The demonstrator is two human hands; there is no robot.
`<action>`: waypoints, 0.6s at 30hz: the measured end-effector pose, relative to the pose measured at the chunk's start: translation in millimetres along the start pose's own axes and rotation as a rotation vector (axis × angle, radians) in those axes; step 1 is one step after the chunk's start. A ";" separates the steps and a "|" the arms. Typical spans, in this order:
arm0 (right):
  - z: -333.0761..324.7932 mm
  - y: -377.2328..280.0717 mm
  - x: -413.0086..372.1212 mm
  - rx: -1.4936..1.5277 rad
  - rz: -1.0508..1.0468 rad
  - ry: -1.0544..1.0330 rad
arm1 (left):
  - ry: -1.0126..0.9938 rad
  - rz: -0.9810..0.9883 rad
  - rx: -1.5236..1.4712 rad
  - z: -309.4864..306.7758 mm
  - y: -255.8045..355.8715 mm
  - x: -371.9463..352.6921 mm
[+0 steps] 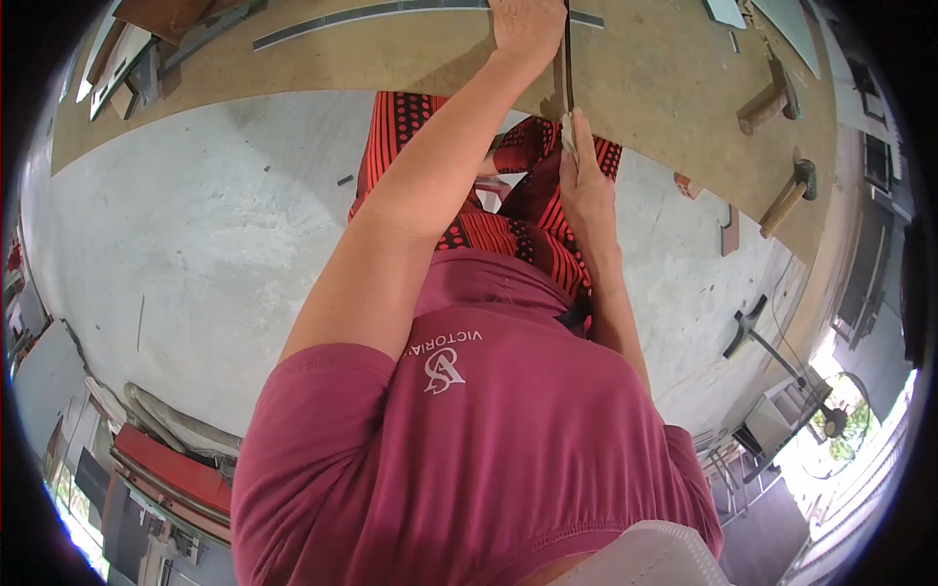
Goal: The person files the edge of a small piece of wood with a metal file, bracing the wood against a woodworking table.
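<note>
A thin dark strip (pixel 569 68) runs from the top edge of the view down to the near edge of the brown work table (pixel 410 68). My left hand (pixel 528 29) is beside the strip at the top; its fingers are mostly cut off by the frame, so its grip is hidden. At the table's near edge, my right hand (pixel 588 190) has its fingers pressed together around a small pale, cloth-like piece (pixel 569 135), against the strip's near end. Behind the left wrist, a long grey flat bar (pixel 362 17) lies crosswise on the table.
Two hammers, one (pixel 769 109) farther in and another (pixel 789 198) near the edge, lie on the table's right side. Metal and board offcuts (pixel 122 63) are piled at the far left. A standing fan (pixel 831 420) is at lower right, and a red bench-like object (pixel 176 469) at lower left.
</note>
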State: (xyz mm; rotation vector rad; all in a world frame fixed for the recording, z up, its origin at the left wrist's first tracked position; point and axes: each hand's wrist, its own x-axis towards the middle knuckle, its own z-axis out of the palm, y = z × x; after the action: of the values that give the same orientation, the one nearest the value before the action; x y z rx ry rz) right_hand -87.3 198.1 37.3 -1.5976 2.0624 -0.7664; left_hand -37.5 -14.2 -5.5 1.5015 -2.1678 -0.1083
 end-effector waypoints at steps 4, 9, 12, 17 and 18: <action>-2.7 -4.1 17.0 -0.050 0.124 -0.082 | -0.083 -0.008 -0.016 -3.6 1.0 2.3; 1.7 2.3 10.6 -0.029 -0.040 0.038 | -0.120 0.005 0.066 -7.4 1.1 1.7; -0.9 0.6 -0.7 -0.011 0.020 -0.015 | -0.062 -0.024 -0.010 0.1 -0.1 3.1; 5.0 3.3 22.5 -0.024 0.024 0.009 | -0.120 -0.039 -0.042 -8.6 1.4 2.3; 6.5 6.0 28.4 -0.024 -0.033 0.027 | -0.138 -0.044 -0.089 -12.1 1.2 2.3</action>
State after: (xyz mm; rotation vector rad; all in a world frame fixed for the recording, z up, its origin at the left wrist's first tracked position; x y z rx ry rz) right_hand -94.8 170.6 28.5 -1.6463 2.0769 -0.7818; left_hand -33.9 -13.3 6.2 1.5313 -2.2059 -0.3279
